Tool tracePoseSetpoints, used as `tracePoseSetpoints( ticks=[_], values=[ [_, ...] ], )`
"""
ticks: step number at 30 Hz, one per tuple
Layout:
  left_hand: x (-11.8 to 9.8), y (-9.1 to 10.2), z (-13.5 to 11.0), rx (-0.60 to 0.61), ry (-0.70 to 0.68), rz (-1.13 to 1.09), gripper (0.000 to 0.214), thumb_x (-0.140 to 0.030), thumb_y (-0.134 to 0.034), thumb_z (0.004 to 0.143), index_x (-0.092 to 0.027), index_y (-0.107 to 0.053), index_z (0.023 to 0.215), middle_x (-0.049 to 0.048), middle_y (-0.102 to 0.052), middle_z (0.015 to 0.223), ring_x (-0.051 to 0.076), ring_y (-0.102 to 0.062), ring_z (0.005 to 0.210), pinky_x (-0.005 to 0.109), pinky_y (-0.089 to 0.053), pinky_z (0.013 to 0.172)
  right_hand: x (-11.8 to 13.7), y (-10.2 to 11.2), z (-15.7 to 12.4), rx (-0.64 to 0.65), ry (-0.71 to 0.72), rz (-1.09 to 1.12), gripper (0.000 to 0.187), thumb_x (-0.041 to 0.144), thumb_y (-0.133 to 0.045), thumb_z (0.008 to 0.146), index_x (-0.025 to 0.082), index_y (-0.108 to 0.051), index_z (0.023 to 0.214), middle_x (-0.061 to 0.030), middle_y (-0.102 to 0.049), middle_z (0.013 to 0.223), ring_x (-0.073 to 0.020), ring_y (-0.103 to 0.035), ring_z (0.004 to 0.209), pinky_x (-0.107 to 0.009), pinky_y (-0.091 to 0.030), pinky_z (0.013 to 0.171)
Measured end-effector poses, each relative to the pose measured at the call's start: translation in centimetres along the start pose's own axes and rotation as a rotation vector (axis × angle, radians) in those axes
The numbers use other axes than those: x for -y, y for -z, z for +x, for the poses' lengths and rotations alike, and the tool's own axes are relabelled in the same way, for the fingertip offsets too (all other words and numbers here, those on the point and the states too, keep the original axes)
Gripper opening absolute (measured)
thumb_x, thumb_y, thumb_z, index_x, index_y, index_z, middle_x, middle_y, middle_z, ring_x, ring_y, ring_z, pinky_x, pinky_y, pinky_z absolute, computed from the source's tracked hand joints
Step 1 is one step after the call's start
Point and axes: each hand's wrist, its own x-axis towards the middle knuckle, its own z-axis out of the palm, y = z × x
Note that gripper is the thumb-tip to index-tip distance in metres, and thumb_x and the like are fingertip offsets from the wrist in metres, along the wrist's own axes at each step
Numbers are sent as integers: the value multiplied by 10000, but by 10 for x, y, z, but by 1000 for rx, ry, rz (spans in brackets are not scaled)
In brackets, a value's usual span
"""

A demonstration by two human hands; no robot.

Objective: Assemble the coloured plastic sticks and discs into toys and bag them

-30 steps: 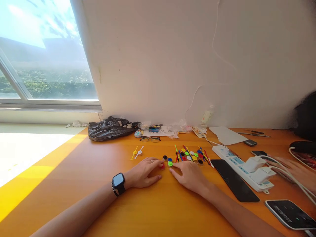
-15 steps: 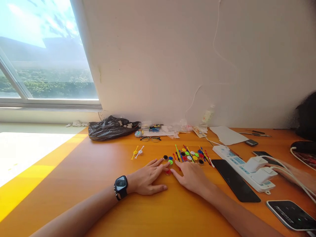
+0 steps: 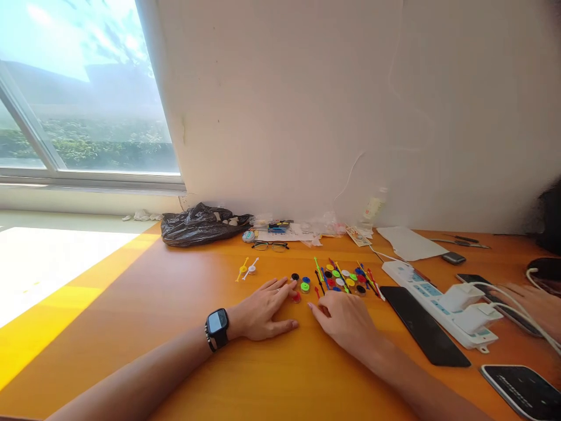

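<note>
"Left hand: how entered?"

"Open, palm down, fingers outstretched. Black-cased watch at the wrist, forearm running in from the lower left."

"Loose items, from the left?"

"One yellow arrow with round hub; one white arrow, same pattern, just beside it. Both lie slantwise on the orange table, beyond the hand and left of its fingertips."

"At the fingertips?"

"One red disc, partly covered by the fingers. One black disc, just past it. One green disc and one blue disc, to the right of these, the blue behind the green."

"Right hand?"

"Back uppermost, fingers bent under, thumb apart from them. Fingertips hidden; whether anything is gripped cannot be told. Just beyond: one mixed heap of discs and slim arrows, in yellow, black, green, white, blue and red."

"Remainder, to the right edge?"

"One black phone, flat. One white power strip, bearing two white adapters. One hand of another person, over a dark handset. One white-edged device, lower right, lettering on its dark face."
</note>
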Motion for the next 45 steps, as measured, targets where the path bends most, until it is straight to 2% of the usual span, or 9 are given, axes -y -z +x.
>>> tracePoseSetpoints(
  ticks=[3, 7, 13, 16, 24, 31, 36, 40, 45],
  values=[
    [6, -4, 2, -74, -2, 43, 410, -383, -644, 975, -243, -583, 1356, 121, -720, 1255, 309, -675, 1199, 438, -497, 1051, 4, 0, -7, 1, 15, -2, 382, 338, -604, 1026, 185, -717, 695, -64, -718, 784, -208, -659, 705, -345, -271, 635],
    [12, -8, 4, -152, 46, 175, 91, -288, -618, 967, -226, -665, 1015, 79, -731, 899, 246, -703, 867, 356, -496, 830, 12, -5, -17, -16, 77, -6, 326, 341, -590, 1027, 172, -732, 787, -88, -707, 870, -236, -667, 768, -360, -335, 685],
    [17, -12, 3, -215, 120, 294, 55, -269, -649, 885, -223, -643, 857, 62, -685, 755, 232, -650, 732, 340, -437, 722, 23, -8, -25, 40, 259, 79, 225, 255, -586, 1011, 182, -681, 821, -78, -689, 874, -241, -637, 814, -360, -398, 741],
    [17, -12, 3, -253, 155, 320, 52, -243, -644, 860, -222, -627, 816, 53, -678, 719, 225, -634, 695, 351, -437, 742, 23, -5, -23, 66, 348, 194, 124, 271, -608, 1003, 188, -700, 995, -91, -700, 1023, -256, -643, 932, -364, -464, 842],
    [10, -5, 3, -299, 162, 395, 127, -225, -617, 857, -223, -534, 761, 27, -658, 685, 207, -598, 646, 360, -413, 760, -1, -16, -5, 59, 253, 188, 493, 357, -505, 1074, 190, -526, 1537, -166, -611, 1428, -326, -592, 1304, -460, -468, 1108],
    [9, -3, 3, -272, 137, 367, 90, -211, -603, 874, -223, -538, 813, 24, -664, 726, 204, -612, 685, 328, -351, 659, -9, -16, 8, 65, 105, 100, 520, 403, -488, 1077, 135, -560, 1518, -196, -653, 1372, -346, -643, 1239, -475, -501, 1053],
    [13, -5, 2, -263, 119, 279, 37, -212, -622, 892, -224, -588, 885, 21, -680, 765, 196, -637, 713, 311, -388, 673, -2, -11, 5, 20, 186, 157, 383, 329, -524, 1056, 165, -653, 1377, -161, -679, 1280, -302, -663, 1151, -416, -505, 989],
    [13, -5, 3, -278, 132, 193, 31, -224, -598, 951, -224, -617, 976, 33, -708, 831, 196, -667, 754, 302, -438, 694, 7, -6, -1, 34, 270, 249, 162, 240, -546, 1032, 203, -700, 1063, -64, -704, 1012, -223, -669, 931, -324, -481, 823],
    [11, -2, 2, -255, 70, 1, 142, -176, -567, 990, -221, -633, 1107, 63, -717, 998, 197, -688, 915, 302, -518, 801, 6, -6, 1, 22, 258, 272, 177, 202, -526, 1040, 202, -694, 981, -44, -702, 936, -203, -660, 868, -302, -429, 760]
  ],
)
